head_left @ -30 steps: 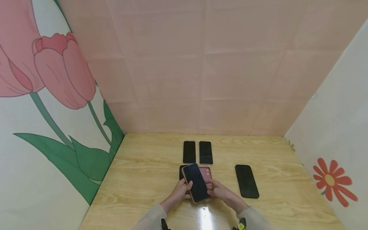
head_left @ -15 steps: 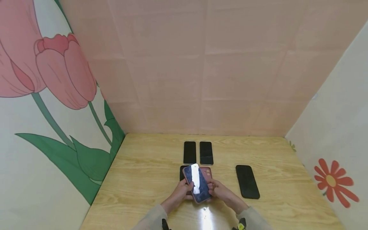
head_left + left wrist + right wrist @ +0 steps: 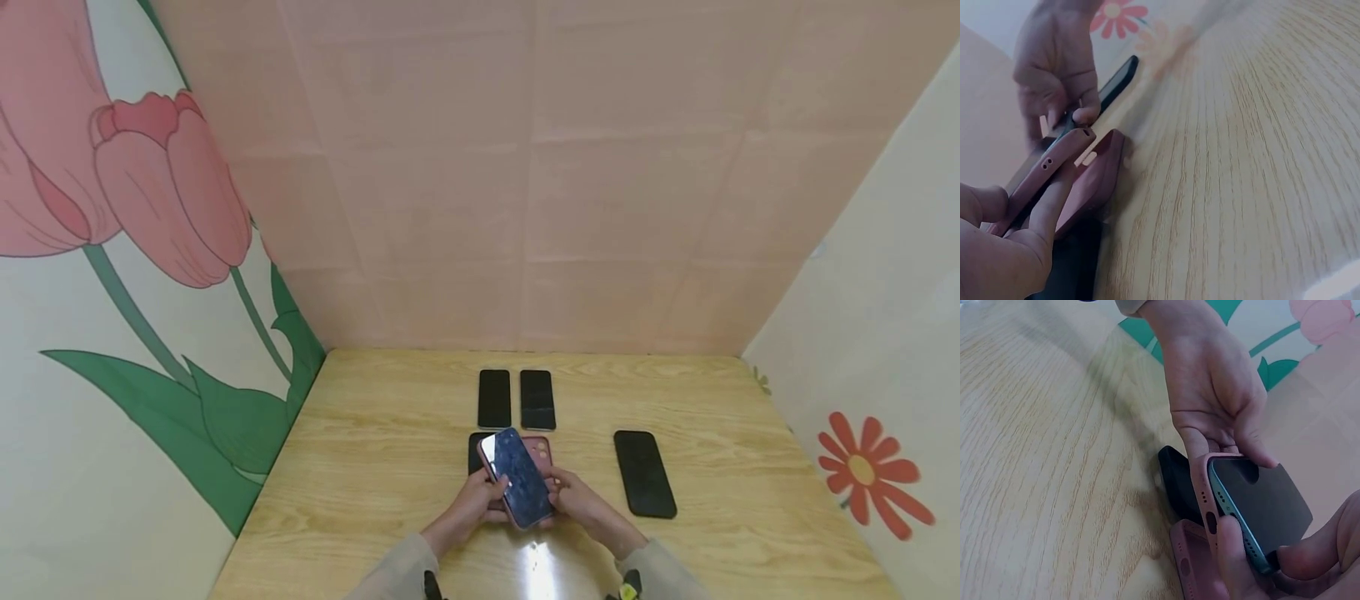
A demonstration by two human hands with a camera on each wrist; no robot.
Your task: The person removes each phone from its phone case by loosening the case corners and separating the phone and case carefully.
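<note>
1. While the left hand [image 3: 474, 496] steadies the left side of a phone [image 3: 522, 479], its fingers lie curled behind the pink case [image 3: 1202, 478] and its thumb rests over the screen's edge.
2. On the right side, the right hand [image 3: 573, 496] pinches the near corner: the thumb sits at the screen's corner and another fingertip presses against the near end, with only the phone's and case's thickness between them.
3. That phone is tilted, partly inside the pink case, its near right corner standing out above the rim.
4. Beneath the hands, a second pink case [image 3: 538, 450] lies on the bench [image 3: 375, 467], just right of a black phone-shaped object [image 3: 475, 457] that is partly hidden.
5. Farther off, two dark phones [image 3: 494, 398] lie side by side.
6. To the right, well apart, lies another black phone-shaped slab [image 3: 645, 473].
</note>
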